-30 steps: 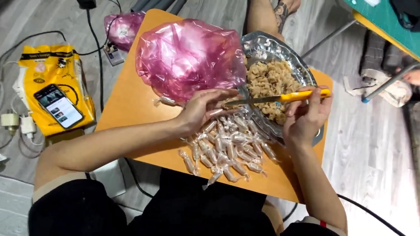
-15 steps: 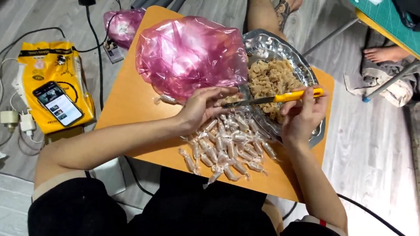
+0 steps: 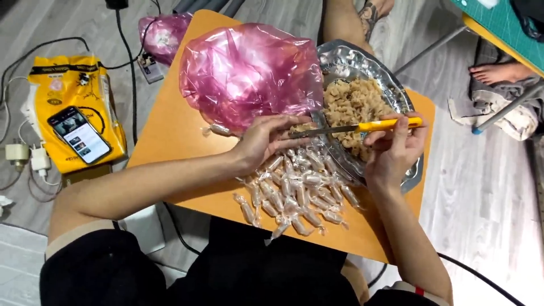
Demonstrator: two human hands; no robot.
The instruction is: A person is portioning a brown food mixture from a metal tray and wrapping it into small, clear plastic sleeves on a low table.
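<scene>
My right hand (image 3: 394, 150) grips a yellow-handled knife (image 3: 362, 127), its blade lying level and pointing left over the edge of a silver embossed tray (image 3: 362, 56) that holds pale brown candy pieces (image 3: 354, 110). My left hand (image 3: 266, 141) rests on the small orange table (image 3: 181, 113) with its fingertips at the blade's tip, by the tray's near rim. Whether its fingers pinch anything is hidden. Below both hands lies a heap of several candies twisted in clear wrappers (image 3: 297, 192).
A crumpled pink plastic bag (image 3: 249, 71) lies on the table left of the tray. On the floor at left are a yellow bag (image 3: 76, 93) with a phone (image 3: 78, 135) on it, chargers and cables, and another pink bag (image 3: 164, 34). Another person's bare foot (image 3: 498, 72) shows at right.
The view has shifted a little. My hands and the knife stay almost where they were, over the tray's near edge.
</scene>
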